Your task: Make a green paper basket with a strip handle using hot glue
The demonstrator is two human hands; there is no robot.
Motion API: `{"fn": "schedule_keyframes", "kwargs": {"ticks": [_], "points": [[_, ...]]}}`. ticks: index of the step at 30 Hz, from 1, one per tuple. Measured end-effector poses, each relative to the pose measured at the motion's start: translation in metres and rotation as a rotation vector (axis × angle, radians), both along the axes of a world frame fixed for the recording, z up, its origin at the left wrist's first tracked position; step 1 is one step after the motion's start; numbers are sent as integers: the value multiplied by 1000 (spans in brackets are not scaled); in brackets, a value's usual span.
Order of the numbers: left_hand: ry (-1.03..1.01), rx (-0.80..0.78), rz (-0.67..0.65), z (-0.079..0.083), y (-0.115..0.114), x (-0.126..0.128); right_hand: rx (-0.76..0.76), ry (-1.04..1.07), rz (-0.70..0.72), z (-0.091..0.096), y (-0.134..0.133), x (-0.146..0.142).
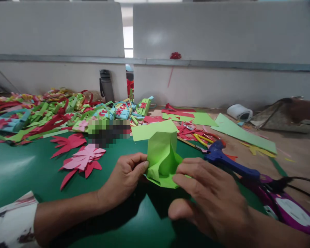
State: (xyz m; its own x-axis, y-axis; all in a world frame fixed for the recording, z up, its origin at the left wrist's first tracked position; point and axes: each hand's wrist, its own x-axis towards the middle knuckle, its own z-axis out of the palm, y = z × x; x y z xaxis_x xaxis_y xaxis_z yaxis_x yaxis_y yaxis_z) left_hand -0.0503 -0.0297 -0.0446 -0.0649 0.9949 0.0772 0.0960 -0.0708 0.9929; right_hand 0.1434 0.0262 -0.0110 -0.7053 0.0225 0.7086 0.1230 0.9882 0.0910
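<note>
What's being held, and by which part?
A folded green paper piece: the left hand pinches its left edge between thumb and fingers. The right hand touches its right side, thumb apart from it.

White left sleeve (pixel 11 222) patterned dark and reddish; hands (pixel 125 174) bare.

Cutouts (pixel 86 156) L of held ppr (pixel 160 148)
</note>
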Motion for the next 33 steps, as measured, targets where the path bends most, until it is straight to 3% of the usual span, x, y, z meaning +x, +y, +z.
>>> {"fn": "schedule_keyframes", "kwargs": {"ticks": [5,11,17,21,27,30,33], "points": [[-10,30,-62,-3,-2,4,-172,-144,-80,-11,-1,-5],[158,155,-92,-4,-6,6,-360,-228,-126,-13,-5,-8],[318,285,-81,-6,-6,4,-590,-294,-86,-13,-5,-8],[424,339,-111,-6,-8,2,-565,-223,-87,-15,-4,-9],[524,547,-310,-2,-13,-3,-421,-128,-47,-15,-5,-8],[551,626,-275,-9,-11,-2,-438,-117,-46,-14,-6,-8],[558,604,-240,-16,-8,0,-499,-129,-41,-15,-8,-7]]}}
